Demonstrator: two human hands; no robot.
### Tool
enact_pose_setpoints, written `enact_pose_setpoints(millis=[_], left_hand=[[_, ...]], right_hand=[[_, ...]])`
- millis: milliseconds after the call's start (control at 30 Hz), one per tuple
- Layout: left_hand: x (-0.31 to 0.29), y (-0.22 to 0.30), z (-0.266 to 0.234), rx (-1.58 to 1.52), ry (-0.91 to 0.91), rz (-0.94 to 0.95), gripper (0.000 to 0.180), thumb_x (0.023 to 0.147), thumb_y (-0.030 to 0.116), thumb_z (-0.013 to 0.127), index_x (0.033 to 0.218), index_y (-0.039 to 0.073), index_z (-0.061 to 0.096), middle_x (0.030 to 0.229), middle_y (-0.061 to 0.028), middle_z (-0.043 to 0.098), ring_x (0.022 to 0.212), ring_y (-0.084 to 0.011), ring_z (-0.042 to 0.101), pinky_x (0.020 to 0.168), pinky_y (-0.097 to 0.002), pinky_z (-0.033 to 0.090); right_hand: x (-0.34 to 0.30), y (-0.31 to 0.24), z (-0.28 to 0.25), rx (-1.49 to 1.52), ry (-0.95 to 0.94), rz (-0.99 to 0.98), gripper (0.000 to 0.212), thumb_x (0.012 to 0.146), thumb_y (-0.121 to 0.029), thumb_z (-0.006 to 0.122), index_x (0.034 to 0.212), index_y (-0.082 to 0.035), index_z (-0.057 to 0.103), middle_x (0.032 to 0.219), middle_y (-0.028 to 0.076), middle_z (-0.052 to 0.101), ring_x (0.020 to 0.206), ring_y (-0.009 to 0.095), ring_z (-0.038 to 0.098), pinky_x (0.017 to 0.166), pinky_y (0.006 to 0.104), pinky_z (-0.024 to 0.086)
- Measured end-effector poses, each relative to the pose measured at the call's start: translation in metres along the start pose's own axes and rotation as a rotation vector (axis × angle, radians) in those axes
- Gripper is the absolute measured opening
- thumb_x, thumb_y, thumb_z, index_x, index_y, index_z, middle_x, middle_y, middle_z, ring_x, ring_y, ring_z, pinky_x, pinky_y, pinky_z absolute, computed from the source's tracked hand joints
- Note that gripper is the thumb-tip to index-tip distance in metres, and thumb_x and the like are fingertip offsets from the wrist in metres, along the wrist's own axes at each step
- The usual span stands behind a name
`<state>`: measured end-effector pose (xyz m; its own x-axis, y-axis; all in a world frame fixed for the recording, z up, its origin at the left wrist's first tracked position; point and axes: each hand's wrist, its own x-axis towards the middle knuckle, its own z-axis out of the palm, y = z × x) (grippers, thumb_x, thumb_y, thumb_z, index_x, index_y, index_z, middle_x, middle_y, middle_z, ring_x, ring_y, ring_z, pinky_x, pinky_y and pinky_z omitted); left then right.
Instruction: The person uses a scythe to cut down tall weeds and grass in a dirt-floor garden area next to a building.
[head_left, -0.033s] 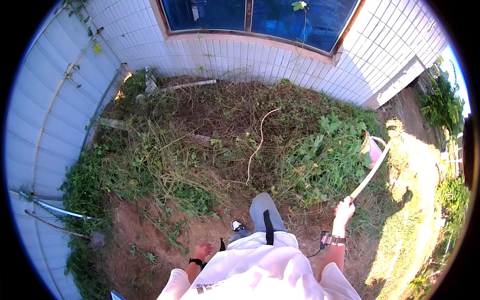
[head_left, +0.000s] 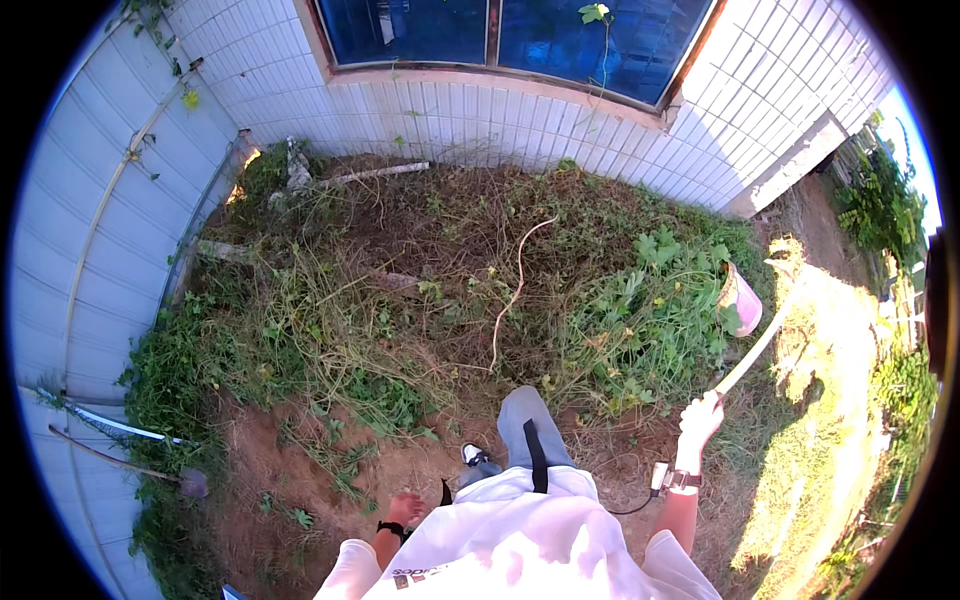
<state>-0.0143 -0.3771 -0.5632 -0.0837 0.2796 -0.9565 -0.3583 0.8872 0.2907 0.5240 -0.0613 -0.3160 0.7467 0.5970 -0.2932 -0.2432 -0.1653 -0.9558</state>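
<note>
My right hand (head_left: 702,416) is closed around the lower end of a sickle (head_left: 748,367) with a long, pale wooden handle. The tool slants up and away to the right, its hooked head over bright sunlit ground where glare blurs the blade. Just left of the handle, a pink bucket (head_left: 741,302) lies tipped against a heap of cut green weeds (head_left: 630,330). My left hand (head_left: 406,509) hangs low beside my body, fingers loosely apart and holding nothing, above bare soil.
A thin pale stick (head_left: 519,285) lies across the dry weeds ahead. A tiled wall (head_left: 450,120) with a blue window closes the far side; metal panelling (head_left: 95,250) runs along the left. A small shovel (head_left: 192,483) leans there. A white pole (head_left: 380,173) lies near the wall.
My right hand has moved slightly right and nearer to me, drawing the sickle with it. The hooked head has swung off the pink bucket to the right. My left hand is almost unchanged.
</note>
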Motion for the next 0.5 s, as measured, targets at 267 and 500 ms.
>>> enact_pose_setpoints(millis=[267, 500], left_hand=[[-0.013, 0.023, 0.036, -0.114, 0.147, -0.066, 0.021, 0.090, 0.015, 0.048, 0.103, 0.002, 0.059, 0.079, -0.0101, 0.065, 0.057, -0.0167, 0.060, 0.047, -0.0278, 0.048], [-0.049, 0.017, 0.087, -0.087, -0.289, 0.202, 0.040, 0.100, 0.036, 0.038, 0.114, 0.003, 0.056, 0.107, -0.0122, 0.060, 0.097, -0.0259, 0.057, 0.087, -0.0338, 0.045]], right_hand=[[0.248, -0.076, 0.048, 1.211, -0.954, 0.493, 0.025, 0.094, -0.031, 0.050, 0.099, -0.007, 0.053, 0.062, 0.003, 0.049, 0.046, 0.014, 0.046, 0.039, 0.0242, 0.038], [0.318, 0.065, 0.375, 3.432, -1.126, 3.000, 0.029, 0.094, -0.022, 0.048, 0.101, 0.005, 0.039, 0.078, 0.026, 0.059, 0.072, 0.041, 0.062, 0.052, 0.0434, 0.049]])
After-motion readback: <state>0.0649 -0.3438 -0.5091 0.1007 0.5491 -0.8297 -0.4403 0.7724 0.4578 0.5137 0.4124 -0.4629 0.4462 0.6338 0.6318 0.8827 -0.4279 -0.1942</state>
